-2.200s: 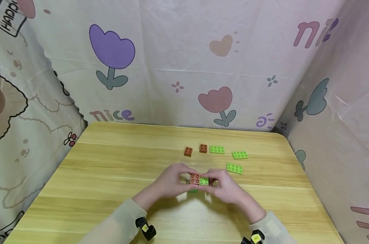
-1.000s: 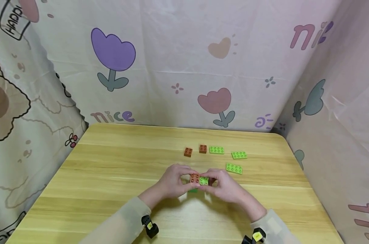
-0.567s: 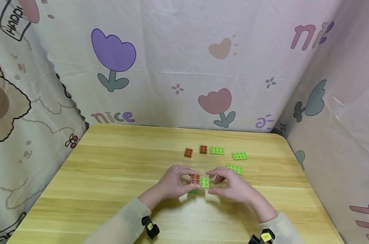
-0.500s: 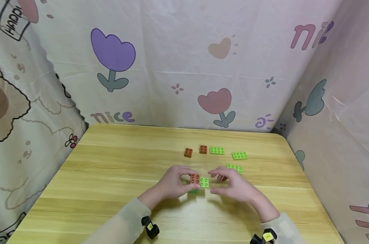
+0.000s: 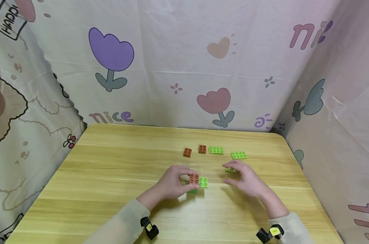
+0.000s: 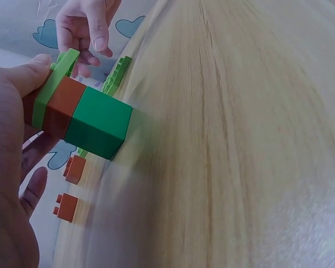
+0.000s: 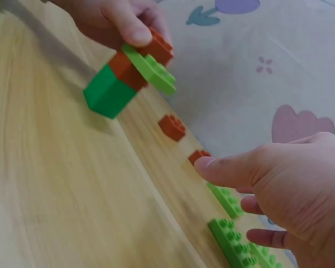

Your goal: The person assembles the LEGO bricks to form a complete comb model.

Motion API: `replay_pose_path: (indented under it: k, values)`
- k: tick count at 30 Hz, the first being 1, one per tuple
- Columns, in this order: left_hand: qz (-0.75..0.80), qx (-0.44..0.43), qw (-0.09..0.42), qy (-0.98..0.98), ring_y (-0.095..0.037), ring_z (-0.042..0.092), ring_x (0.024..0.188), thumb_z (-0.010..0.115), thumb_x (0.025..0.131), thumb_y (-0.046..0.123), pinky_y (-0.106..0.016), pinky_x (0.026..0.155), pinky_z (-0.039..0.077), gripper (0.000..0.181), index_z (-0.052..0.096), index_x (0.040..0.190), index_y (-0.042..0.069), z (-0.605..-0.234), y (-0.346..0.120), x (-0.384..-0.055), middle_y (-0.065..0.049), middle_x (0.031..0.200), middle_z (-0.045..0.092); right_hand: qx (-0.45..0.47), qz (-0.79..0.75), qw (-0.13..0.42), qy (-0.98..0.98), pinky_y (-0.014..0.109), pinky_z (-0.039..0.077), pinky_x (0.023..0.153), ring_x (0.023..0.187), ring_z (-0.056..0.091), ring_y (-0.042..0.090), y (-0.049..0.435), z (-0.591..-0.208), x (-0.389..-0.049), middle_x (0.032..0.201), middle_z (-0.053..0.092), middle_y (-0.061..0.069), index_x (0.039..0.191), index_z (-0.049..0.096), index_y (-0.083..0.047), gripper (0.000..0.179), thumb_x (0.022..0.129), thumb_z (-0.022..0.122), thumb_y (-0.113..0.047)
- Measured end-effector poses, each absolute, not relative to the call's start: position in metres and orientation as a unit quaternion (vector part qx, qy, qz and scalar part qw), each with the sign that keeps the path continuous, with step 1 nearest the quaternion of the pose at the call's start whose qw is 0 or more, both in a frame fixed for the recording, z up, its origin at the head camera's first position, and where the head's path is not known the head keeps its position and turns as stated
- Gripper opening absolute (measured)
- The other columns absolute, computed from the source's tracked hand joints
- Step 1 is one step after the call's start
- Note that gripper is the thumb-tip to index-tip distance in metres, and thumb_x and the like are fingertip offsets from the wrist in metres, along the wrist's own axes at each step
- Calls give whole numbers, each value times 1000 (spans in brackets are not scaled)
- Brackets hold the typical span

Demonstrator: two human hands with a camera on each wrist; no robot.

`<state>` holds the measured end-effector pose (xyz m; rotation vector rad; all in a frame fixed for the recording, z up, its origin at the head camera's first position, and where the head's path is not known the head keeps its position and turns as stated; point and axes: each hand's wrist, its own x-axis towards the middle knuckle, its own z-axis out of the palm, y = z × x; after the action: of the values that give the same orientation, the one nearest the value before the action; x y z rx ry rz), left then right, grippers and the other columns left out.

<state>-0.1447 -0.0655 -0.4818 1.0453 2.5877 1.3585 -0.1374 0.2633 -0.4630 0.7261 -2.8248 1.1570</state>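
My left hand (image 5: 172, 184) pinches the top brown brick (image 5: 194, 179) of a small stack between thumb and fingers. Below that brick a light green plate (image 5: 203, 182) juts out to the right. Under it come another brown brick (image 6: 66, 109) and a dark green block (image 6: 100, 123) at the bottom, both clear in the left wrist view. My right hand (image 5: 248, 179), thumb and fingers apart, holds nothing. It hovers over a loose light green plate (image 5: 231, 170), partly hiding it; whether they touch I cannot tell.
Two loose brown bricks, a left one (image 5: 187, 152) and a right one (image 5: 202, 149), lie toward the back of the wooden table (image 5: 111, 159). Two more light green plates, one (image 5: 216, 150) beside the bricks and another (image 5: 239, 155), lie farther right. A printed cloth (image 5: 166, 51) hangs behind.
My right hand has let go of the stack's light green plate and moved right, to the nearest loose plate. My left hand has kept hold of the stack in about the same place.
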Motion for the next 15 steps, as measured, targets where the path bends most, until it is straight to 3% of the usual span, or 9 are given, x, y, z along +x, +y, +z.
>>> replay_pose_path:
  k: [4, 9, 15]
  values:
    - [439, 333, 18, 834, -28, 64, 130, 86, 90, 40, -54, 115, 42, 38, 80, 118, 15, -482, -66, -144, 15, 118, 74, 221, 354, 24, -908, 57, 52, 103, 119, 64, 33, 272, -467, -142, 130, 67, 7, 134, 69, -2, 55, 85, 90, -14]
    - [444, 333, 16, 832, -17, 67, 122, 86, 91, 43, -51, 110, 47, 39, 80, 118, 16, -482, -66, -144, 17, 117, 74, 208, 333, 55, -918, 60, 47, 107, 124, 60, 35, 280, -475, -148, 132, 66, 12, 132, 69, -1, 52, 86, 90, -15]
    - [450, 335, 20, 827, -7, 68, 113, 86, 91, 42, -46, 105, 52, 40, 80, 119, 15, -483, -66, -143, 18, 116, 74, 162, 327, 56, -929, 63, 39, 112, 131, 52, 40, 287, -486, -153, 139, 62, 19, 135, 68, 0, 54, 88, 88, -17]
